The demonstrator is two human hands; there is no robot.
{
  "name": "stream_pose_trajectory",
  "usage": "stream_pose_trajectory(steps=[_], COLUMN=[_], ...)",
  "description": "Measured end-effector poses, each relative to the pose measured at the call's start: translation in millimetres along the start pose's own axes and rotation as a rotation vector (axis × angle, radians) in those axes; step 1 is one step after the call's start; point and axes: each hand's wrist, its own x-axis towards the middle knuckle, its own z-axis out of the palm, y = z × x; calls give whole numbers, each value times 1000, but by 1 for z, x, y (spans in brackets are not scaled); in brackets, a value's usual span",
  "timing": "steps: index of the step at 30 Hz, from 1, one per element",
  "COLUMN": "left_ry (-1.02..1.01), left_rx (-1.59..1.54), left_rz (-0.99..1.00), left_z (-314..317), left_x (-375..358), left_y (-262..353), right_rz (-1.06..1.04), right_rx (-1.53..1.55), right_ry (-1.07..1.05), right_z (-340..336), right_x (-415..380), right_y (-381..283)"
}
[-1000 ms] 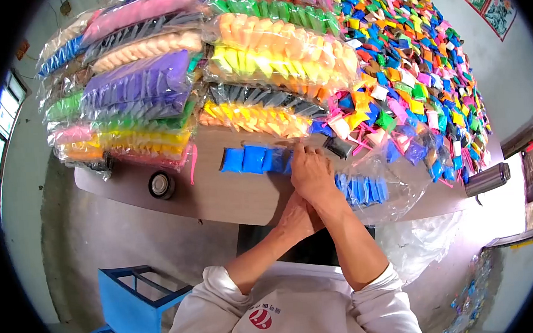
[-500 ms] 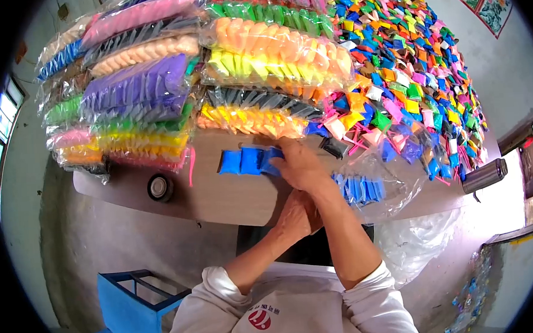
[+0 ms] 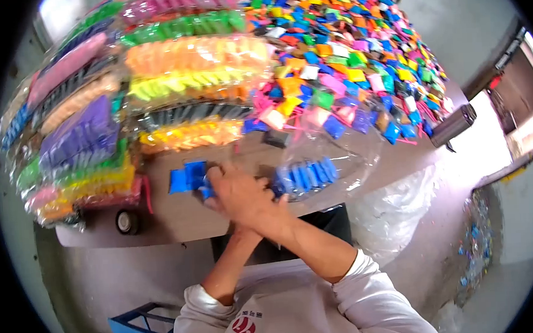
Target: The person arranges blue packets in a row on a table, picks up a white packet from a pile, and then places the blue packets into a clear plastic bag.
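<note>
My forearms cross, the right one lying over the left. My right hand [image 3: 236,193] reaches to the left, its curled fingertips on a blue packet [image 3: 207,192]. Beside them, two more blue packets [image 3: 187,176] lie on the table, partly overlapping. My left hand [image 3: 277,193] is mostly hidden beneath the right wrist. Its fingers seem closed at the near-left edge of a clear plastic bag [image 3: 357,177], but the grip is blurred. Inside that bag stands a row of several blue packets [image 3: 310,174].
Bagged rows of coloured packets [image 3: 195,65] are stacked at the back left. A large heap of loose packets [image 3: 357,59] covers the back right. A metal flask [image 3: 454,125] lies at the table's right edge, a round dark object [image 3: 126,222] at the left. A blue stool [image 3: 142,330] stands below.
The view has swung right, so the table appears farther left. My right hand has come slightly nearer me with the blue packet at its fingers. My left hand has moved up beside the bag.
</note>
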Motion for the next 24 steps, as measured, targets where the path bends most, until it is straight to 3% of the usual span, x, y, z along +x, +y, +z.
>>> stream_pose_trajectory(steps=[2,3,5,6,10,11,12,13,16,17,19,24], left_ry=[-48,-55,176,-70,16,16,8,0,-12,-13,-13,15], left_rx=[-129,-142,-1241,-437,-421,-423,-411,-399,-395,-392,-401,-412], left_rz=[-276,-266,-713,-219,-245,-248,-236,-225,-209,-212,-213,-221], left_z=[-23,-2,55,0,-19,-23,-27,-29,-29,-28,-27,-25], left_x=[8,-3,-33,1,16,19,22,23,22,22,21,20], left_y=[14,6,-15,-14,3,4,5,6,4,3,3,3], right_rz=[-28,-99,-141,-105,56,261,275,276,224,222,311,233], right_rx=[9,146,424,570,369,363,352,352,-320,-317,-473,-589], right_ry=[64,70,48,19,608,599,663,658,482,480,218,108], right_z=[-24,-44,-96,-120,-149,-158,-160,-164,-167,-165,-161,-135], right_x=[-29,-46,-77,-92,-113,-114,-107,-102,-87,-81,-73,-73], right_y=[-8,-7,-5,0,55,68,83,94,112,114,116,154])
